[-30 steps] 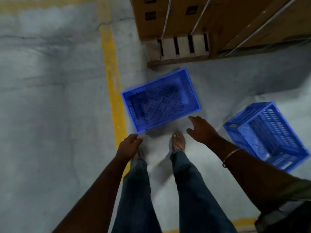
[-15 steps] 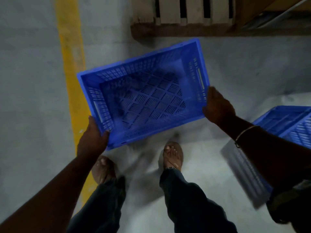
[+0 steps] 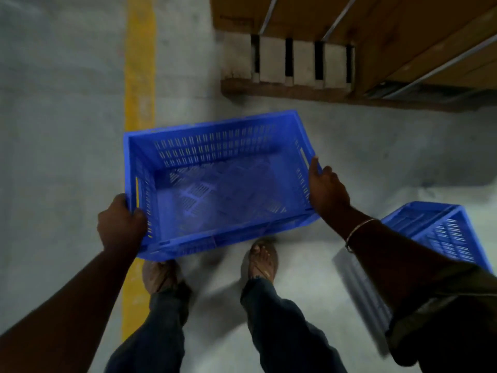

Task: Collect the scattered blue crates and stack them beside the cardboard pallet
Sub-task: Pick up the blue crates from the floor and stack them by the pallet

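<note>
1 blue crate (image 3: 220, 184) is up off the floor and in hand — the left hand (image 3: 121, 224) curls round its near left corner, fingers wrapped over the rim, and the right hand (image 3: 326, 191) clasps its right end wall, thumb up along the rim. It is empty and hangs tilted above the person's feet, just short of the cardboard pallet (image 3: 290, 84). No stack shows beside the pallet yet, so by my reading the job is at an early stage: this crate has to be set down by the pallet as the base. A 2nd crate (image 3: 441, 235) lies on the floor to the right, partly hidden behind the right forearm, and is left to collect; whether others wait outside the view I cannot tell.

Around: a grey concrete floor (image 3: 53, 157), a yellow painted line (image 3: 139, 76) running along the left, strapped cartons (image 3: 376, 28) loaded on the pallet. Between the held crate and the pallet edge the floor shows nothing in the path — the 2nd crate sits well off to the side
</note>
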`<action>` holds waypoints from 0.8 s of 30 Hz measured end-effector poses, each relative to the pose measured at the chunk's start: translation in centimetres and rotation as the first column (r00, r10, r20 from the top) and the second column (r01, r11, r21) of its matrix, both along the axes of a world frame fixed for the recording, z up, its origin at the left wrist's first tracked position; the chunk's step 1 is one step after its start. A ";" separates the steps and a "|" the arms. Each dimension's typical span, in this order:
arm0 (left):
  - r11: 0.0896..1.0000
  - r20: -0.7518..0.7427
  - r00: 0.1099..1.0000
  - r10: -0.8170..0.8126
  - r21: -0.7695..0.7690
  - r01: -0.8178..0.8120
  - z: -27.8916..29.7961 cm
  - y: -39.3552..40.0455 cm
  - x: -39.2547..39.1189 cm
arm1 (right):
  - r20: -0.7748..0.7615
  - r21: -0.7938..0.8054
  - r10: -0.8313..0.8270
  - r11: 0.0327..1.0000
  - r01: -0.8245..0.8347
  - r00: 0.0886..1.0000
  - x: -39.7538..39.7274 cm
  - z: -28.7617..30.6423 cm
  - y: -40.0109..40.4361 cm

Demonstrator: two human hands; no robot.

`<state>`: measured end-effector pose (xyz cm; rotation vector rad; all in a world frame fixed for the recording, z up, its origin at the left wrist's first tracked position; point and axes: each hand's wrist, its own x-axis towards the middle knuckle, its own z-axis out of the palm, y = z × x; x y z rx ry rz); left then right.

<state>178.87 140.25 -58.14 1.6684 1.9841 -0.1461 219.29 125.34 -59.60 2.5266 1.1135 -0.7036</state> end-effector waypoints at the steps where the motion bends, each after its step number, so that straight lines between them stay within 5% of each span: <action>1: 1.000 0.009 1.000 0.021 0.002 -0.021 2.9 -0.4 -0.8 | 0.002 -0.033 0.043 0.999 -0.043 0.999 -0.8 2.8 0.0; 5: 0.990 -0.020 0.990 0.143 0.021 -0.143 16.8 -4.6 -5.4 | -0.040 -0.118 0.263 0.957 -0.266 0.964 -4.7 16.2 -0.2; 12: 0.918 -0.039 0.928 0.371 0.168 -0.360 38.0 -17.9 -15.6 | -0.088 0.043 0.514 0.858 -0.512 0.853 -12.2 40.0 -0.4; 24: 0.664 -0.010 0.707 0.707 0.353 -0.659 45.3 -38.6 -33.4 | 0.056 0.179 0.844 0.517 -0.837 0.533 -34.6 50.0 -2.7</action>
